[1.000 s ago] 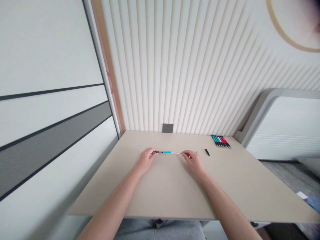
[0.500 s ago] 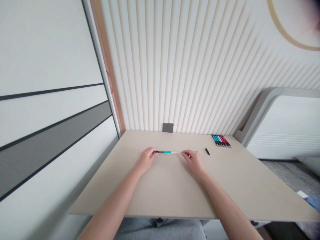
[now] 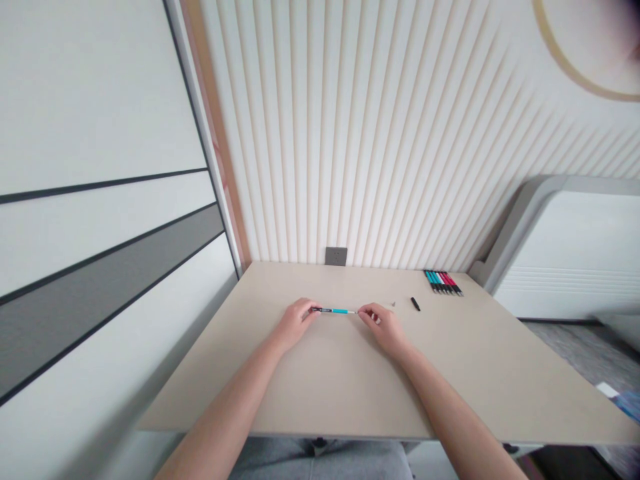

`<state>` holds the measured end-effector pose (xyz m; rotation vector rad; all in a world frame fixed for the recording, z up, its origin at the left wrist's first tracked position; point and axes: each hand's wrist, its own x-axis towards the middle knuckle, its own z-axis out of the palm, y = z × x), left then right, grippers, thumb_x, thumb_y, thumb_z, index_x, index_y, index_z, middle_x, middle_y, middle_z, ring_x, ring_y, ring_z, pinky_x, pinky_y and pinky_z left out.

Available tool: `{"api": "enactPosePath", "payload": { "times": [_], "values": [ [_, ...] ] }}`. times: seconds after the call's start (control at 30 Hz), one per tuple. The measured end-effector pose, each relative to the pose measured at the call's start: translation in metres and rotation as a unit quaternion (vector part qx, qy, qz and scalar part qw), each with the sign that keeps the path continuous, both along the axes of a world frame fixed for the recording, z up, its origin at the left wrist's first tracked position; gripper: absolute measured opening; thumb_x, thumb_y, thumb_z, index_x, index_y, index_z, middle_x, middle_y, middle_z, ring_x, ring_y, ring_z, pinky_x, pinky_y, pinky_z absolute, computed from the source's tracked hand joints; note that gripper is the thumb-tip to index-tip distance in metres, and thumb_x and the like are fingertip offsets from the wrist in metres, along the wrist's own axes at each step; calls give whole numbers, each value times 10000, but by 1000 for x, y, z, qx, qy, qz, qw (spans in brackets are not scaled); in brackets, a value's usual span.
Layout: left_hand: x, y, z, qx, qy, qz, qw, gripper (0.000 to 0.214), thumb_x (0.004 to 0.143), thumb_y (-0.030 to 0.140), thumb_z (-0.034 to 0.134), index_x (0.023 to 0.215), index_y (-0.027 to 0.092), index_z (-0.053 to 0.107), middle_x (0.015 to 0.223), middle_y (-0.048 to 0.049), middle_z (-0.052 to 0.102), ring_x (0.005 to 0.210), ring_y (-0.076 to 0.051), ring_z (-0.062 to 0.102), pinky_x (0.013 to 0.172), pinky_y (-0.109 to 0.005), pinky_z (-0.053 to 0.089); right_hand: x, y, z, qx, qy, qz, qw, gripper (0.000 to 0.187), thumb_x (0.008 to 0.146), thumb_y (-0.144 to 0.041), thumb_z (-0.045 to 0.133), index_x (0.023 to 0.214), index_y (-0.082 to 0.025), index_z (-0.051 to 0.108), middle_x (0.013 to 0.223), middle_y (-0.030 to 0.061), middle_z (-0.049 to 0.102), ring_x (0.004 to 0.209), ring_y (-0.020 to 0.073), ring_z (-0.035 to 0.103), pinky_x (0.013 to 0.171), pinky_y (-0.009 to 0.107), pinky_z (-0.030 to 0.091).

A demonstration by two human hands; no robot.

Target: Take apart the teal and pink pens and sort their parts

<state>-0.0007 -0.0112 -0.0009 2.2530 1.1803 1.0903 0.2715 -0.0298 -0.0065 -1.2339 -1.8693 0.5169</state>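
- Lap in grey trousers [image 3: 320, 461] is resting just below the near edge of the beige table [image 3: 465, 380].
- Left hand [image 3: 299, 325] is reaching in from the near left, clenched around the dark end of a teal-and-white pen [image 3: 340, 311], thumb and fingers grasping it.
- Right hand [image 3: 384, 327] is reaching in from the near right, its fingertips [image 3: 364, 313] pinching the pen's pale end.
- Pen is lying level between both hands, held just above the tabletop near the middle of the table.
- Small grey bit [image 3: 393, 304], too small to identify, is lying on the table just past the right hand.
- Black pen cap [image 3: 415, 304] is sitting further right, apart from the hands.
- Row of pens [image 3: 443, 283] in teal, white, pink and red is lying side by side near the far right corner of the table.
- Grey wall socket [image 3: 336, 256] is standing out from the slatted cream wall [image 3: 350, 133] just above the far table edge.
- White panelled wall [image 3: 100, 133] with a dark grey band is running along the left side.
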Motion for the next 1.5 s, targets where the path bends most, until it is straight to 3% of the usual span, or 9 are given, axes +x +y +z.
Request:
{"api": "enactPosePath", "payload": {
  "times": [0.2, 0.4, 0.47, 0.6, 0.77, 1.1, 1.2, 1.33, 1.5],
  "values": [
    [1, 1, -3, -2, 18, -36, 999, 147, 893, 247, 548, 974, 215, 668, 925, -41, 669, 895, -186, 615, 840, -310, 479, -1, 2, -3, -21, 11, -13, 1000, 331, 909, -440, 472, 824, -197, 680, 774, 36, 688, 683, 172, 565, 648, 271, 440],
    [1, 0, -1, -7, 4, 1, 1000, 137, 892, 241, 551, 961, 209, 665, 919, -38, 671, 868, -184, 619, 821, -304, 475, 4, 10, -6, 6, -2, -19, 1000, 402, 950, -458, 405, 906, -188, 700, 915, 76, 719, 816, 204, 626, 739, 308, 469],
    [0, 0, 0, -4, -3, 18, 1000, 145, 897, 239, 539, 976, 205, 656, 921, -38, 670, 850, -182, 614, 811, -303, 473, 16, 17, -5, 39, -12, -71, 997, 410, 967, -437, 382, 991, -172, 694, 1011, 105, 708, 921, 224, 627, 823, 345, 476],
    [0, 1, 0, -2, -10, 39, 999, 153, 895, 235, 528, 978, 195, 650, 897, -33, 667, 794, -172, 598, 776, -294, 471, 56, 26, 0, 27, -67, -296, 952, 318, 968, -379, 454, 1084, -174, 668, 1105, 111, 662, 988, 208, 613, 884, 364, 496],
    [0, 2, -2, 0, -12, 41, 999, 143, 884, 232, 539, 956, 188, 655, 862, -28, 658, 763, -167, 583, 757, -285, 462, 93, 23, -1, 3, -70, -345, 936, 276, 950, -337, 544, 1184, -194, 583, 1244, 97, 570, 1018, 190, 598, 879, 389, 521],
    [-2, 4, -5, 4, -15, 46, 999, 154, 892, 256, 539, 963, 194, 660, 853, -28, 660, 760, -170, 585, 755, -290, 470, 91, 24, -10, -27, -58, -263, 963, 237, 958, -339, 508, 1111, -201, 626, 1124, 111, 641, 946, 205, 629, 818, 363, 530],
    [-2, 3, -4, 4, -17, 47, 999, 154, 894, 259, 538, 963, 196, 660, 877, -31, 668, 770, -172, 589, 770, -298, 474, 77, 27, -11, -21, -50, -197, 979, 258, 943, -369, 467, 1030, -210, 651, 938, 89, 702, 812, 220, 654, 722, 345, 525],
    [-1, 1, 0, 5, -21, 50, 998, 161, 903, 259, 525, 971, 200, 658, 898, -36, 676, 780, -173, 595, 784, -305, 477, 44, 24, -10, 30, -32, -39, 998, 286, 924, -401, 465, 1019, -214, 659, 981, 77, 690, 784, 198, 622, 734, 341, 499],
    [0, 0, 1, 8, -27, 58, 998, 162, 905, 252, 520, 981, 194, 650, 910, -42, 679, 796, -177, 603, 785, -306, 480, 22, 15, -7, 35, -11, 1, 999, 260, 920, -391, 479, 1006, -224, 659, 959, 73, 666, 765, 190, 592, 686, 325, 486]
  ]
}}
